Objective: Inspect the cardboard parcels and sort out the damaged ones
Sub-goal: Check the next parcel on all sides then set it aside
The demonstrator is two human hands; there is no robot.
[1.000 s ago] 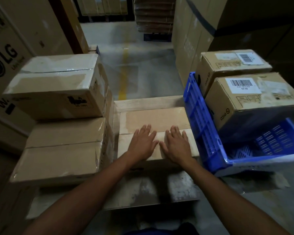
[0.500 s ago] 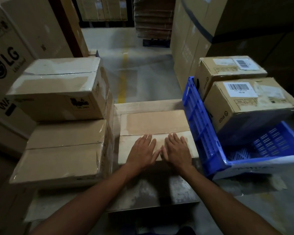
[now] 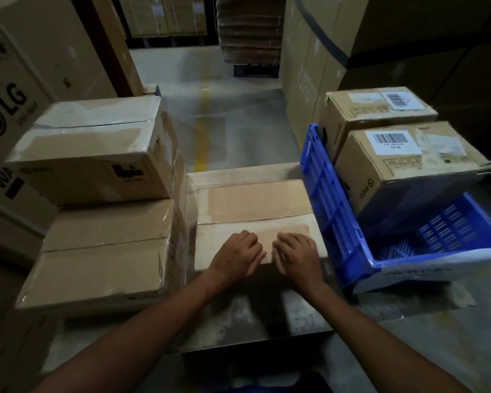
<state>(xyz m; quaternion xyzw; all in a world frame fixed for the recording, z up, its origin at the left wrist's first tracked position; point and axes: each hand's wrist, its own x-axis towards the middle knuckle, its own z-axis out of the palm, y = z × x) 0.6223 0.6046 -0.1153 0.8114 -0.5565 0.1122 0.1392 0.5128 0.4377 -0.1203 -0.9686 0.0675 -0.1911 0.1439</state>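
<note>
Left hand [image 3: 236, 256], right hand [image 3: 298, 258]: fingers curled, tips resting on rectangular cardboard parcel [image 3: 254, 204]. Matte top, glossy tape along the seam.

A low platform [image 3: 238, 316] with a worn, pale-streaked top carries the goods. A taped parcel [image 3: 253, 202] lies flat in its middle, towards the far edge. The bottom parcel [image 3: 97, 270] of a stack sits along its left edge. A tilted blue crate [image 3: 332, 222] is at its right edge; I cannot tell whether the crate rests on the platform.
</note>
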